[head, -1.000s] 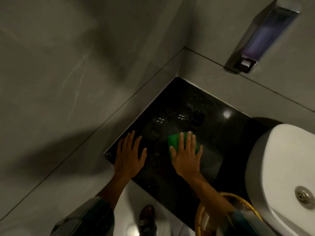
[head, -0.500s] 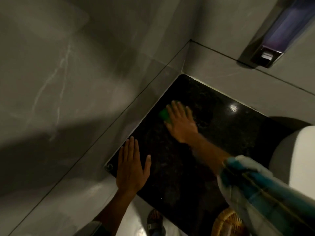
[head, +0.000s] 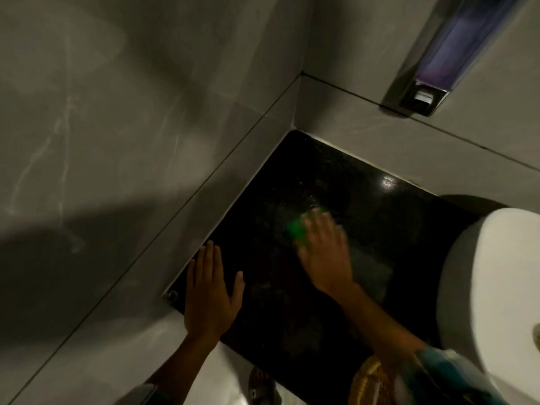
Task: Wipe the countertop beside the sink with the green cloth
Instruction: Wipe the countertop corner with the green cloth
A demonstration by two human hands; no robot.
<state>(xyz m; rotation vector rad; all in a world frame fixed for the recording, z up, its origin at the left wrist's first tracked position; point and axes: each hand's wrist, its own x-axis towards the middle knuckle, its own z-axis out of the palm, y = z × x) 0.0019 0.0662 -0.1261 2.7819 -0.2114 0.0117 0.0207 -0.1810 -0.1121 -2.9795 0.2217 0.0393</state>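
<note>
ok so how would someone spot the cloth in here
Find the black countertop set in the corner of the grey walls, beside the white sink. On it the right hand presses flat on the green cloth, which peeks out at the hand's upper left edge. It is the only bright green thing in view, though blurred.

no readable text, labels or numbers

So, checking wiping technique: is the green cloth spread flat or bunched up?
Cannot tell. The green cloth is blurred and mostly hidden under the right hand on the countertop; only an edge shows.
</note>
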